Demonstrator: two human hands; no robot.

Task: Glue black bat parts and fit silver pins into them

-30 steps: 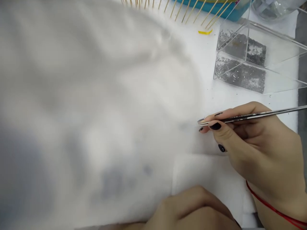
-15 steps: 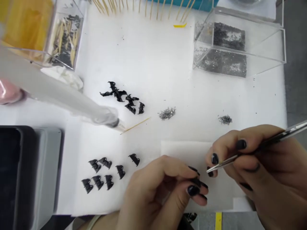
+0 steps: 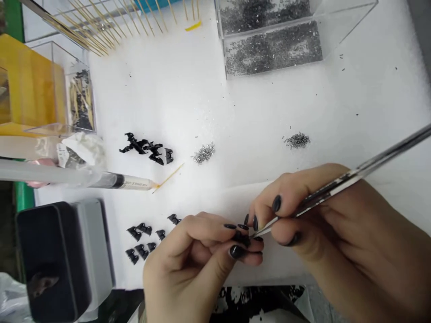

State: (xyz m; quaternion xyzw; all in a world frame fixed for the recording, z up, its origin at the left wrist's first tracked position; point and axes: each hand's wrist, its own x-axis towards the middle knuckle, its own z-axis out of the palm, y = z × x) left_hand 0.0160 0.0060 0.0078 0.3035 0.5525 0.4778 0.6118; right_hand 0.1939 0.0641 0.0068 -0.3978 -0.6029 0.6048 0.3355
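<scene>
My left hand (image 3: 191,264) pinches a small black plastic piece (image 3: 241,239) between thumb and fingertips; the fingers partly cover it. Held like a pen in my right hand (image 3: 323,224) are metal tweezers (image 3: 340,184), their tips at the right side of that piece. Whether the tips grip anything is too small to tell. Left of my left hand lie several similar wing-shaped black pieces (image 3: 142,251), spaced apart. A heap of more such pieces (image 3: 135,144) is farther up. Beyond my hands are two small piles of tiny tube-like bits, one silvery (image 3: 204,153), one darker (image 3: 298,140).
A syringe (image 3: 134,183) lies at left, its tip beside a thin wooden stick (image 3: 171,175). Below it a phone (image 3: 50,260) rests on a grey box. Clear boxes (image 3: 276,45) stand at the back and left, near a row of wooden sticks (image 3: 148,18) and crumpled white tissue (image 3: 85,150).
The tweezers have come left and their tips now meet the black piece, where a gap stood before. My hands are closer together. The whole view has shifted and turned.
</scene>
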